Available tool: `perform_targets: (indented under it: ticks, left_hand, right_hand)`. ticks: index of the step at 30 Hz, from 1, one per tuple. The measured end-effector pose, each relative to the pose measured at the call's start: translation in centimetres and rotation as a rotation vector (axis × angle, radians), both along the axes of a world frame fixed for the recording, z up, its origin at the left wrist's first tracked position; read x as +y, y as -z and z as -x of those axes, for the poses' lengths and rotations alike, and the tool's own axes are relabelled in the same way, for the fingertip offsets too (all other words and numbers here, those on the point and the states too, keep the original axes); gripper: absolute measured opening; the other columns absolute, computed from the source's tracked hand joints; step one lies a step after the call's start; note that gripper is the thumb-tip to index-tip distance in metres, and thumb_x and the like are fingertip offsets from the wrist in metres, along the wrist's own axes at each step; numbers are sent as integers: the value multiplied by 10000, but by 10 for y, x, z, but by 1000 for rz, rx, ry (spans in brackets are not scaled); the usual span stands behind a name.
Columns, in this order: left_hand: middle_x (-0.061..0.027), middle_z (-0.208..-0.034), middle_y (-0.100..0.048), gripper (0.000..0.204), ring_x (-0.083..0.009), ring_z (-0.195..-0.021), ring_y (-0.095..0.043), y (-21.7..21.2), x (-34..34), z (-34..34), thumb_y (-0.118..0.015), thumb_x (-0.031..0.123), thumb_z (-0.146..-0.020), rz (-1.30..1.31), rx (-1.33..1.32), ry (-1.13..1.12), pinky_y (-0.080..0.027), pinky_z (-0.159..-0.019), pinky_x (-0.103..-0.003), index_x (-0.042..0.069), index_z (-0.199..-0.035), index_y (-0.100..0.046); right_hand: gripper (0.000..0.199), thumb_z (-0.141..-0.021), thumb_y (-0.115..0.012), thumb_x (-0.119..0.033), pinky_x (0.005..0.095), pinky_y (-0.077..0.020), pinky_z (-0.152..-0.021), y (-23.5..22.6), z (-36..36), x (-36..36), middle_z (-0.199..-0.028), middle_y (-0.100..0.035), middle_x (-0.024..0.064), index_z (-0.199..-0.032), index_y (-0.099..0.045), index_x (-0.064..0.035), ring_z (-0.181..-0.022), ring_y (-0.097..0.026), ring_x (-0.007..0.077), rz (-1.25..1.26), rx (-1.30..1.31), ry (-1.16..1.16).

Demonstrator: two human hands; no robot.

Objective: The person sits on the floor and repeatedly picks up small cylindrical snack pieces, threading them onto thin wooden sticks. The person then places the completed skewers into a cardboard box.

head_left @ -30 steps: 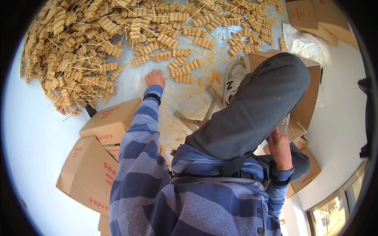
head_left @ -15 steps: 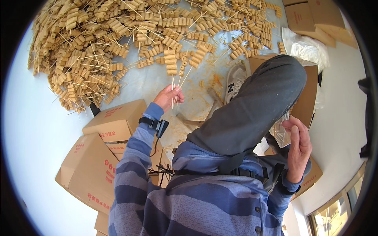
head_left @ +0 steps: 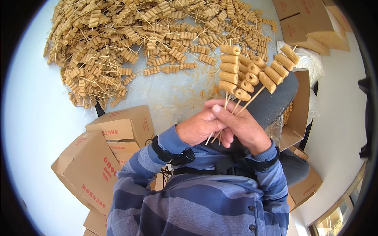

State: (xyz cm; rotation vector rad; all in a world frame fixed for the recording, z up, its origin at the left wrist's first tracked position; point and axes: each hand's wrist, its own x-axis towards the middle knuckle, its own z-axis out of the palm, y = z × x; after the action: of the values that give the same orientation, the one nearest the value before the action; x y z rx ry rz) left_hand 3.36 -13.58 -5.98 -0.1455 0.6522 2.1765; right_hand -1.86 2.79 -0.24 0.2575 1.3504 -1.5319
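Note:
In front of my lap, both hands meet around a small fan of skewers (head_left: 229, 67) threaded with hollow golden-brown rolls. My left hand (head_left: 199, 126) is closed at the thin sticks, and its fingers partly overlap my other hand. Thumb pressed across the sticks, my right hand (head_left: 246, 128) is closed on them as well. The bare stick ends poke out below the fingers, while the rolls spread upward and to the right above my raised knee (head_left: 271, 102). How each finger grips is partly hidden where the hands overlap.
A large heap of similar skewers (head_left: 106, 47) covers the table (head_left: 173, 102) ahead. Cardboard boxes (head_left: 84, 169) stand at the left, more boxes (head_left: 307, 23) at the far right. Beside my knee is an open carton (head_left: 301, 106) with rolls inside and a white plastic bag (head_left: 309, 63) behind.
My left hand has brought the skewers from over the table back toward my lap. My right hand has left the carton side and joined it on the sticks.

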Motion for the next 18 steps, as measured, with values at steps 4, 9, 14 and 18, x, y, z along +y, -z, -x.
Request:
perform_targets:
  ticks: [4, 9, 14, 18]
  left_hand:
    - [-121, -1052, -669, 306, -230, -974, -670, 13, -2, 6, -493, 231, -1072, 94, 268, 149, -534, -918, -359, -7, -1253, -556]
    - [-109, -1169, -658, 315, -206, -1023, -649, 123, -75, 28, -620, 237, -1002, 571, 140, -149, -521, -926, -359, 3, -1212, -596]
    - [-165, -1243, -594, 419, -335, -1151, -586, 266, -137, 48, -691, 122, -846, 1954, 613, -75, -480, -965, -461, 85, -1257, -615]
    - [-127, -1240, -586, 368, -332, -1203, -544, 325, -152, 62, -645, 95, -840, 2131, 617, 152, -414, -1014, -480, 108, -1207, -633]
  right_hand:
    - [398, -1089, -442, -348, 243, -511, -576, 0, 0, 3, -795, -662, 34, -1216, -587, 1, -617, -643, 126, -29, 55, 205]
    - [411, -1110, -343, -354, 380, -589, -753, 7, 9, 29, -680, -583, 61, -1220, -551, -17, -696, -666, 216, 112, 213, 537]
    - [444, -1116, -296, -368, 381, -576, -616, 6, 6, 52, -554, -395, 13, -1249, -531, -15, -464, -464, 144, 188, 137, 638]
    - [449, -1117, -286, -365, 364, -558, -558, 10, 10, 50, -549, -386, 11, -1246, -528, -10, -453, -447, 134, 127, 99, 701]
